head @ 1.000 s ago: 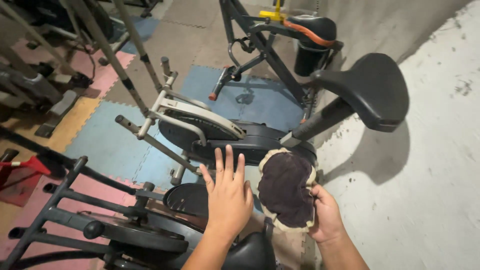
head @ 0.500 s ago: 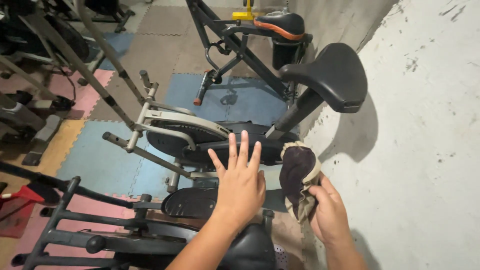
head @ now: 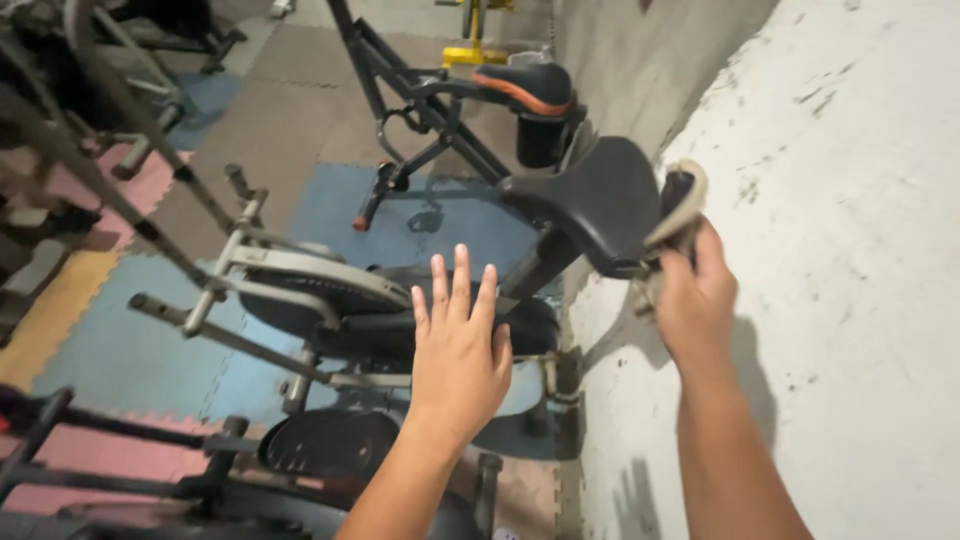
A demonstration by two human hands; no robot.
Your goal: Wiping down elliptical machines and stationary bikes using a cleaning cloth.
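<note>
Right now the right hand [head: 695,300] grips a cloth [head: 676,205] beside the black seat [head: 590,195]; left hand [head: 458,350] fingers spread.

The cloth [head: 678,205] is motion-blurred, its lower part hidden by fingers.

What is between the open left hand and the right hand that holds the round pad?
In the head view, the black padded bike seat and its post stand between the left hand and right hand gripping the pad.

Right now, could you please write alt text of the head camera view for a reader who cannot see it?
A right hand holds a worn cloth pad against the black seat of an exercise bike, beside a pale wall. The left hand is open, fingers spread, above the bike's frame and coloured floor mats.
</note>
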